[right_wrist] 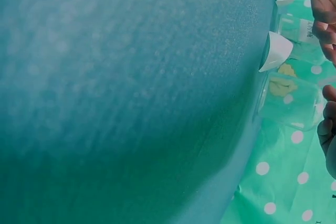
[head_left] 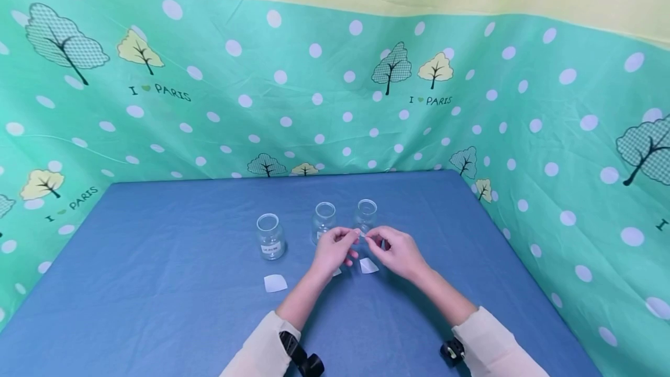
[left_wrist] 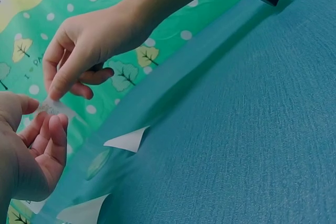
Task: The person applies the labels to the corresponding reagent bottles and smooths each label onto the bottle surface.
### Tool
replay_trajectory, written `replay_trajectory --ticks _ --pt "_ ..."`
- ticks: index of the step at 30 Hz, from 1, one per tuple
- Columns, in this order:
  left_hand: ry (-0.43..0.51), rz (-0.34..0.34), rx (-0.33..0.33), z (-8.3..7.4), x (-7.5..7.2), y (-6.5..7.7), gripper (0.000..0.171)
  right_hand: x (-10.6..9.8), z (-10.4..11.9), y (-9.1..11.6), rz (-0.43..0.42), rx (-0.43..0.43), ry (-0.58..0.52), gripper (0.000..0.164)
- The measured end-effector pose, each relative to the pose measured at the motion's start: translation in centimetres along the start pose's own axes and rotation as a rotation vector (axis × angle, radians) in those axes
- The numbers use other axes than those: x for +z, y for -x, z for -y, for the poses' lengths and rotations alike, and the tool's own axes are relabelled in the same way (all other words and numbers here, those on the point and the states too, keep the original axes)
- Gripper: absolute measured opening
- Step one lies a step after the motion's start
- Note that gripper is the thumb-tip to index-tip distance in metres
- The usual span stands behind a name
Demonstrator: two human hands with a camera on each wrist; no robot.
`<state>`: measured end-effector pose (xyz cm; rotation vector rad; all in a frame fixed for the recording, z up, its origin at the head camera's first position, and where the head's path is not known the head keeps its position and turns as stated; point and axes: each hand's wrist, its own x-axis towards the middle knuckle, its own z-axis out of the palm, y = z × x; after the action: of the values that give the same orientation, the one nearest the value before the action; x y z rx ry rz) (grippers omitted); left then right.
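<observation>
Over the right part of the table, my left hand point(head_left: 334, 250) and right hand point(head_left: 399, 253) come together at the fingertips. Between them is a small clear-edged label point(left_wrist: 55, 108) with faint print. My right thumb and forefinger pinch its upper edge, and my left thumb and fingers hold its lower side. Just behind the hands stand two lidless glass jars, the middle jar point(head_left: 325, 214) and the right jar point(head_left: 367, 212). A label shows on the middle jar in the right wrist view; its print is too small to read. My left hand hides part of that jar from above.
To the left is another open glass jar point(head_left: 269, 231) bearing a white printed label point(head_left: 271, 248). White paper pieces, a left one point(head_left: 275, 283) and a right one point(head_left: 369, 266), lie before the jars; another is partly behind my left hand. Patterned green cloth point(head_left: 314, 98) hangs behind the blue table point(head_left: 173, 249).
</observation>
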<state>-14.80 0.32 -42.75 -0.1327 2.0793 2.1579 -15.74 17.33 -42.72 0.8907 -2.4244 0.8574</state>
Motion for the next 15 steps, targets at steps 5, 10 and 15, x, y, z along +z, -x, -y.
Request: replay_trajectory --ticks 5,10,15 --pt "-0.005 -0.008 0.003 -0.22 0.1 0.09 0.032 -0.05 0.18 -0.03 -0.011 -0.048 0.024 0.008" --pt "-0.015 -0.028 0.011 -0.25 0.13 0.05 0.028 0.04 0.18 0.1 -0.021 -0.074 0.045 0.011" --pt "-0.035 -0.055 0.015 -0.34 0.07 0.13 0.025 0.12 0.14 0.28 -0.01 -0.051 0.046 0.015"
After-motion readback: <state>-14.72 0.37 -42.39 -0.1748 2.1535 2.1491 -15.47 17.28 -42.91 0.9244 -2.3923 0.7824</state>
